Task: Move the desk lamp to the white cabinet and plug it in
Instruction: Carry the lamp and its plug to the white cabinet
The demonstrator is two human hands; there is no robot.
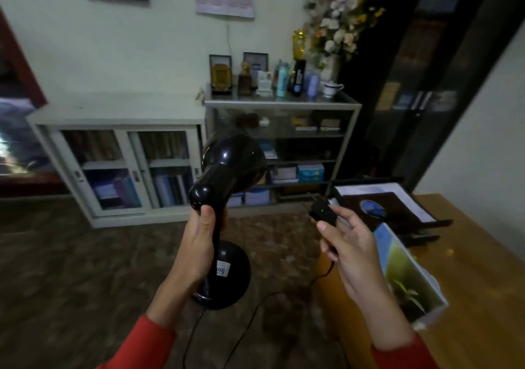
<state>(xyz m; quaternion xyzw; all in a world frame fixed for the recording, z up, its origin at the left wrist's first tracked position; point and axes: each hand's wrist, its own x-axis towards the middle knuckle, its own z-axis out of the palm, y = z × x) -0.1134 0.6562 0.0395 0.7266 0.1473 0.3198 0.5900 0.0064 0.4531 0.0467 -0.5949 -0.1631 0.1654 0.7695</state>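
A black desk lamp [230,167] with a round base hangs in the air at the centre of the view. My left hand [199,241] is closed around its stem just under the shade. My right hand [343,243] grips the lamp's black plug [322,212], and the black cord [255,309] droops between the plug and the base. The low white cabinet [113,113] with sliding glass doors stands against the far wall, beyond the lamp. A white power strip [199,97] lies at the right end of its top.
A grey metal shelf [284,103] crowded with bottles, frames, a cup and flowers stands right of the cabinet. A wooden desk [477,269] with papers, black trays and a calendar lies at my right. A dark tall cabinet [426,84] fills the right corner. Patterned carpet covers the floor.
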